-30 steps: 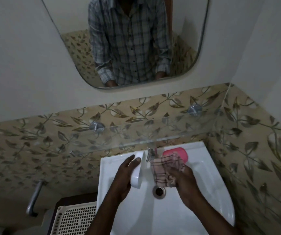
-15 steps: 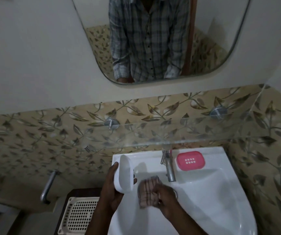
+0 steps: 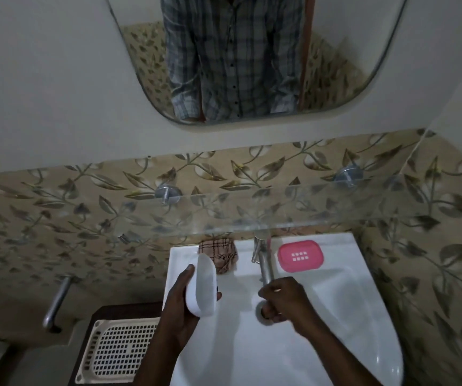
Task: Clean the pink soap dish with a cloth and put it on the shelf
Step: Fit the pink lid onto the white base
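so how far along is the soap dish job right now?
Early. Done: the checked cloth lies set down on the back rim of the white basin. In hand: the left hand holds a white oval dish part; the right hand is empty over the drain. Left: the pink slotted soap dish sits beside the tap, and the glass shelf is bare.

pink soap dish (image 3: pixel 300 256), checked cloth (image 3: pixel 218 253), white basin (image 3: pixel 335 316)

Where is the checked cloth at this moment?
In the head view the checked cloth lies on the sink's back-left ledge, under the glass shelf, left of the tap, just behind the white dish.
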The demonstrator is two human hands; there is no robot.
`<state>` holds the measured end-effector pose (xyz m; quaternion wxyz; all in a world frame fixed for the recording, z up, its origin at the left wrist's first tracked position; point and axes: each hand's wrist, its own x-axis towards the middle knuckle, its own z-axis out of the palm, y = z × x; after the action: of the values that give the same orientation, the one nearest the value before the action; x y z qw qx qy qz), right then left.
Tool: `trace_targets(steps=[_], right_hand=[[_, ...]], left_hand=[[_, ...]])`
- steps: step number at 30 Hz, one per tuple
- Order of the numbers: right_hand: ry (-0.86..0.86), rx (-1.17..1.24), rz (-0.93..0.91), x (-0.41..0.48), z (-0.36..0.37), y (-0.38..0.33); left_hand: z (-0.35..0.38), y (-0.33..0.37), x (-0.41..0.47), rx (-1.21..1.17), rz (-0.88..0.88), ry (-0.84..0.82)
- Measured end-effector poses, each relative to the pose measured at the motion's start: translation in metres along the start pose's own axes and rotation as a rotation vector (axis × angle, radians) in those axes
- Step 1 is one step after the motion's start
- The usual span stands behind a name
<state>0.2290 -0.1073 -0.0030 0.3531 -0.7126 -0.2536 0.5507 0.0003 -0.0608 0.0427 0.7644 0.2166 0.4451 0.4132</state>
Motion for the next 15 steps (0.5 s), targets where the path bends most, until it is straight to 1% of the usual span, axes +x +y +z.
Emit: trace_targets(steps=[2,3,4,5,6,7,9,10,12,13,15], right_hand=[[0.075,0.113,0.040,0.000,-0.038,0.004],[0.146,0.096,0.019,0.003,-0.051,0.007],[0.247,-0.036,-0.048,0.007,-0.061,0.010],[0.334,-0.226,-0.149,0.010,-0.067,0.011],[0.386,-0.387,-0.282,0.017,-0.073,0.014],[0.407,-0.500,-0.412,0.023,-0.078,0.013],[0.370,-0.805,-0.602,0.046,-0.092,0.008],[0.325,-0.997,-0.630,0.059,-0.099,0.003],[0.223,-1.324,-0.585,0.085,-0.111,-0.002],[0.180,-1.411,-0.557,0.094,-0.116,-0.004],[0.109,-1.447,-0.532,0.107,-0.123,-0.003]], left_hand=[[0.013,-0.004,0.002,0.039,0.014,-0.037],[0.021,-0.005,0.001,0.076,0.025,-0.054],[0.029,-0.007,0.000,0.120,0.029,-0.074],[0.036,-0.009,-0.001,0.167,0.030,-0.102],[0.044,-0.011,-0.001,0.209,0.029,-0.125],[0.050,-0.012,-0.002,0.235,0.022,-0.136],[0.058,-0.014,-0.003,0.243,-0.013,-0.130],[0.059,-0.014,-0.003,0.232,-0.035,-0.116],[0.056,-0.016,-0.004,0.193,-0.076,-0.092],[0.053,-0.018,-0.005,0.168,-0.088,-0.088],[0.047,-0.022,-0.007,0.127,-0.100,-0.091]])
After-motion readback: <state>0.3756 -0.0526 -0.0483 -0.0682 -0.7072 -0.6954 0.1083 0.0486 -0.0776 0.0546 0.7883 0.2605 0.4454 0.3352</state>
